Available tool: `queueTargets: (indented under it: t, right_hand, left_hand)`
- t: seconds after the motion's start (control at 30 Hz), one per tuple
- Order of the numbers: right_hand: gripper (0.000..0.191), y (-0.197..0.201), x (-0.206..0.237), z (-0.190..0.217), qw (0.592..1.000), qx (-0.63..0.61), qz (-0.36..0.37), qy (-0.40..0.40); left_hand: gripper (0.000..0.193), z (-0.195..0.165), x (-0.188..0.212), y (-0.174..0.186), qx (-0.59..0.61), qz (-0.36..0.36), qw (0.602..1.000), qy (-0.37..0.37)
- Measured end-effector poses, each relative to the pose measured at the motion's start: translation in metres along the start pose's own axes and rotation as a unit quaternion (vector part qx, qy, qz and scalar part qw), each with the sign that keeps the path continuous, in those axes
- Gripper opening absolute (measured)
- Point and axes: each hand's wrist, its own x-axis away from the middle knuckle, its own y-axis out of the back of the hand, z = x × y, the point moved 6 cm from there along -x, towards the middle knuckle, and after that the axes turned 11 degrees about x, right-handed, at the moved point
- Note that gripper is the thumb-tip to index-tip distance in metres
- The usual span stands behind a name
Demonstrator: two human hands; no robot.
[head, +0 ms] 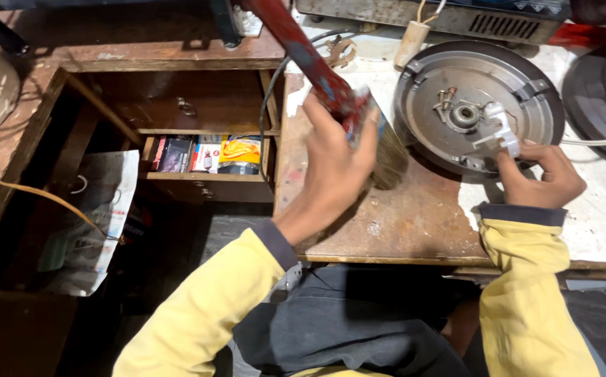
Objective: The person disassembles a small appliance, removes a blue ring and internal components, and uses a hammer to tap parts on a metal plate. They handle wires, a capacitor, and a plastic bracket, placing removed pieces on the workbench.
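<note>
The left hand (pixel 334 164) grips a red-handled brush (pixel 331 91) while the right hand's (pixel 543 174) fingers pinch a white connector (pixel 502 132) on the round metal plate (pixel 481 105); judging by this, brushing comes next, needing bristles lowered onto it.

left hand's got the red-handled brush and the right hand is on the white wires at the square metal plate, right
Not quite. The head view shows the plate is round, not square. The rest holds: the left hand grips the red-handled brush, and the right hand is on the white wires at the plate.
</note>
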Motion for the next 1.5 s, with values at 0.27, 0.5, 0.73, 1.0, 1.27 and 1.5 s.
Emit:
queueTargets:
  t: [0.27, 0.5, 0.73, 1.0, 1.27, 1.5]
  right_hand:
    - [0.012, -0.003, 0.003, -0.011, 1.000, -0.003, 0.007, 0.005]
    - [0.009, -0.004, 0.004, -0.014, 1.000, 0.002, 0.004, 0.017]
    - [0.011, -0.004, 0.005, -0.024, 1.000, 0.011, 0.004, 0.019]
    - [0.011, -0.018, 0.008, -0.059, 0.999, -0.042, 0.010, 0.016]
    - [0.011, -0.024, 0.003, -0.056, 0.995, -0.093, 0.026, 0.028]
    - [0.017, -0.011, -0.004, -0.009, 0.985, -0.123, 0.034, -0.114]
  left_hand:
    - [0.044, 0.020, -0.008, 0.050, -0.106, 0.050, 0.988, -0.104]
    - [0.050, -0.001, -0.019, 0.124, -0.343, 0.023, 0.933, -0.109]
    - [0.055, 0.021, -0.030, 0.074, -0.068, -0.134, 0.988, -0.018]
    - [0.062, 0.042, -0.014, 0.015, -0.091, -0.154, 0.984, 0.020]
    - [0.059, 0.029, -0.011, 0.077, -0.101, -0.126, 0.986, -0.033]
    - [0.065, -0.003, 0.002, 0.171, -0.386, -0.044, 0.921, -0.028]
